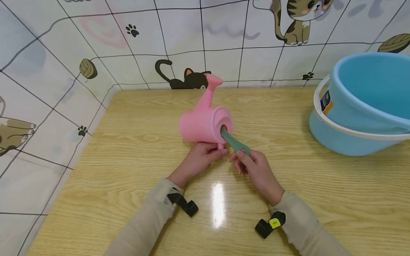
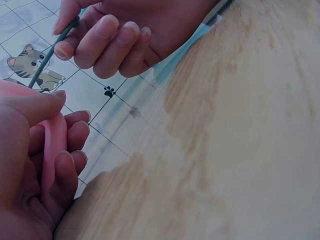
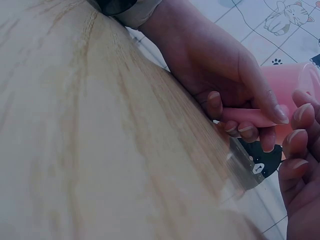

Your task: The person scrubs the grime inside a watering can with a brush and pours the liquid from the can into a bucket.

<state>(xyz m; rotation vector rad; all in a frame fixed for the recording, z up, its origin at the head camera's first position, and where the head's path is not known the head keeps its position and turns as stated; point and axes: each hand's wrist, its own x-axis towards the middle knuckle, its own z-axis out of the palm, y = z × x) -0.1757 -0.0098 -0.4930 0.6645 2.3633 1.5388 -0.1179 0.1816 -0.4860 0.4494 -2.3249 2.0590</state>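
Observation:
A pink watering can [image 1: 199, 126] lies tipped over in the head view, its spout pointing to the back and its round opening facing right. My left hand [image 1: 205, 156] grips the can's handle [image 3: 247, 116], fingers wrapped round it in the right wrist view. Between thumb and fingers, my right hand [image 1: 257, 170] pinches the wide end of a green tool handle [image 1: 235, 141]. The handle's narrow end goes into the can's opening, where the rest of the tool is hidden. A small bit of red [image 1: 225, 127] shows inside the opening.
Two light-blue buckets [image 1: 346, 138], apparently nested, with a white carrying handle [image 1: 349, 133], stand at the right on the wooden table [image 1: 128, 199]. Behind and to the left is a white wall [image 1: 179, 32] with black grid lines and cartoon cats.

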